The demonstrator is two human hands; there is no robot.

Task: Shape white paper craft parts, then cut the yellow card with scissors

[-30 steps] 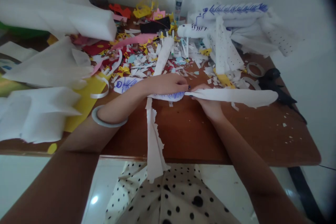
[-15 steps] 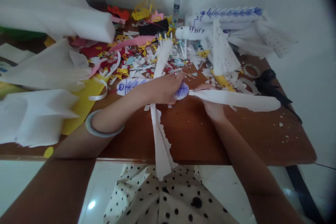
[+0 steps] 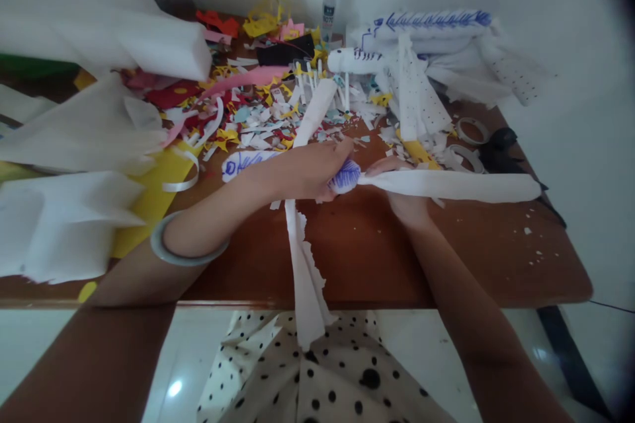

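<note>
My left hand [image 3: 322, 168] is closed around a white paper roll with blue pen drawing [image 3: 344, 176], its eye-marked end showing left of my wrist. From beneath this hand a white paper strip [image 3: 317, 109] runs up toward the scraps, and a torn-edged strip [image 3: 305, 271] hangs down past the table edge. My right hand [image 3: 404, 188] grips the narrow, pinched neck of a long white paper tail [image 3: 466, 185] that stretches to the right from the drawn roll. Some of the right fingers are hidden behind the paper.
Paper scraps [image 3: 258, 125] cover the back middle of the brown table [image 3: 377, 258]. A glue bottle [image 3: 328, 13] stands against the wall. More drawn paper rolls [image 3: 436, 20] lie back right, near tape rolls [image 3: 471, 132] and a black object [image 3: 501, 152]. White foam sheets [image 3: 64, 218] fill the left.
The white tail has swung slightly upward at its right end and lies straighter. Both hands keep their grip, and the view has shifted a little.
</note>
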